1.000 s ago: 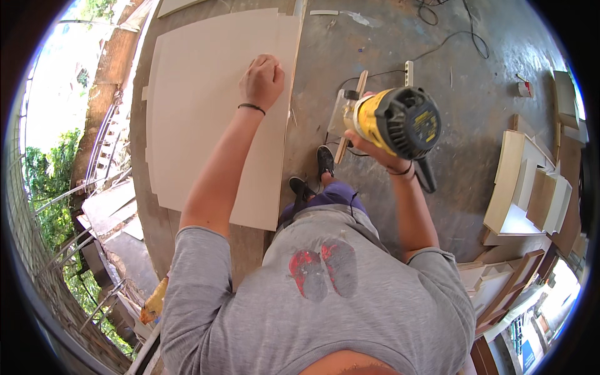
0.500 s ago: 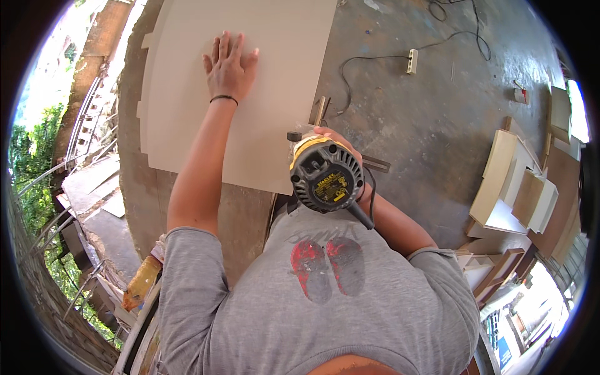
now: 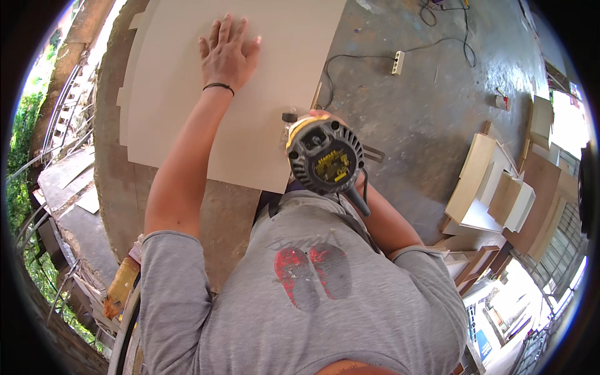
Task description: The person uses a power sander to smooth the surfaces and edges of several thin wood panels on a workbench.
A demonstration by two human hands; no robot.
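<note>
A large pale flat board (image 3: 169, 125) lies in front of me. My left hand (image 3: 228, 56) rests flat on it, fingers spread. Close to my body, at the board's near right edge, stands a yellow and black electric router (image 3: 325, 153), seen from above with its cord trailing off the top. My right hand (image 3: 334, 119) is wrapped round its far right side, mostly hidden behind the motor housing. A black knob (image 3: 289, 117) sticks out at the router's left, over the board. The router's base and bit are hidden from view.
A dark slotted metal bar (image 3: 374, 154) juts out right of the router. On the grey floor lie a white power strip (image 3: 397, 63) and a black cable (image 3: 431, 47). Wooden box pieces (image 3: 484, 184) stand at the right; a small can (image 3: 502, 100) sits farther off.
The router has moved a little forward along the board's right edge, with my right hand still on it. My left hand has shifted slightly forward on the board. The whole view has shifted somewhat.
</note>
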